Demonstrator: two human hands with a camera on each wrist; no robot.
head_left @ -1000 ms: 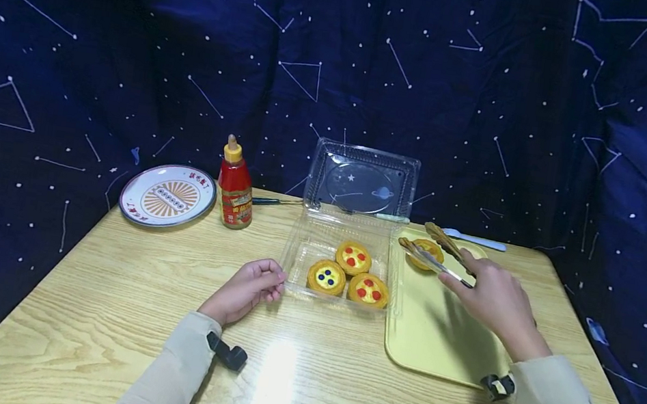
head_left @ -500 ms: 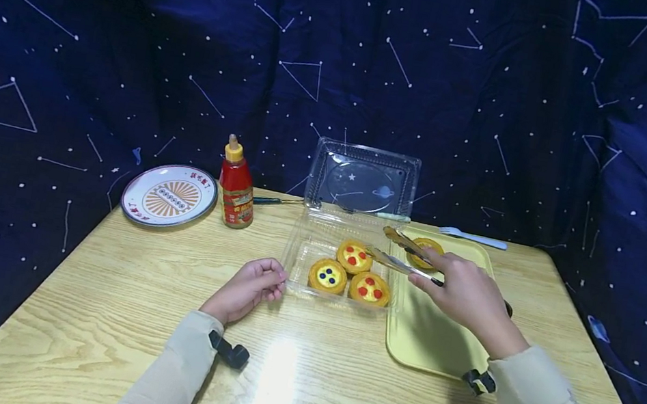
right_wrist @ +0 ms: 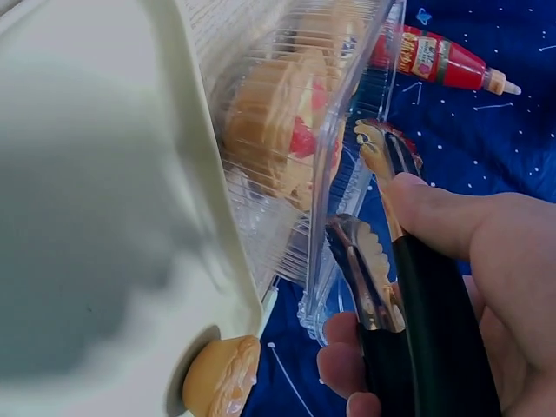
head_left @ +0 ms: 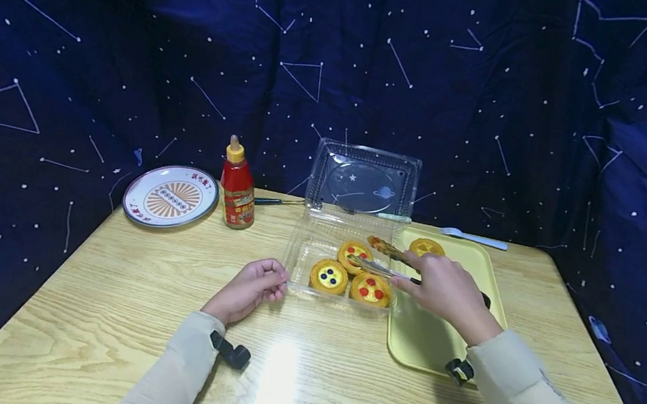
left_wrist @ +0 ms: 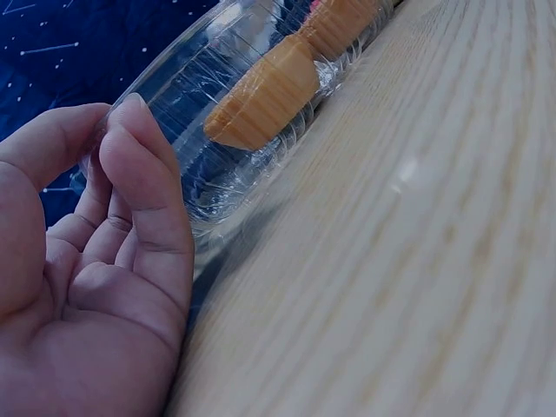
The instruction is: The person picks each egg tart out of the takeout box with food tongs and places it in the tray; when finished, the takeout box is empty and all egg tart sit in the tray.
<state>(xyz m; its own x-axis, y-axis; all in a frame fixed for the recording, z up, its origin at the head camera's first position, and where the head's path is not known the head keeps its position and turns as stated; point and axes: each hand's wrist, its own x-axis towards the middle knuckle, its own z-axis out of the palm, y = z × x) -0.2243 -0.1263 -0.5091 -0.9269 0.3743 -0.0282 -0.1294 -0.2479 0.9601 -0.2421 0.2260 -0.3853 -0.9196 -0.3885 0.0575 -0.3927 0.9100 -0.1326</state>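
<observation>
My left hand [head_left: 249, 288] pinches the front left corner of a clear plastic clamshell box [head_left: 306, 248], its lid raised at the back. Inside sit a tart with blue dots [head_left: 327, 284] and two tarts with red dots, one at the front right [head_left: 370, 298] and one behind. My right hand [head_left: 450, 292] grips metal food tongs [right_wrist: 443, 321] by their black handles. The tongs' arms are spread, with nothing seen between them, over the box's right side near the rear red-dotted tart. Another tart [head_left: 427, 246] lies on the yellow tray [head_left: 418, 343], its front partly hidden by my right hand.
At the left stand a patterned plate [head_left: 142, 187] and a red sauce bottle [head_left: 237, 183] with a yellow cap. A thin brush-like stick [head_left: 276, 202] lies behind the bottle. Behind the tray is a light blue fork [head_left: 476, 239]. A dark starry cloth [head_left: 345, 46] hangs behind the table.
My right hand has moved left with the tongs, from around the tart on the tray to over the box. That tart stays on the tray. The left hand keeps its place.
</observation>
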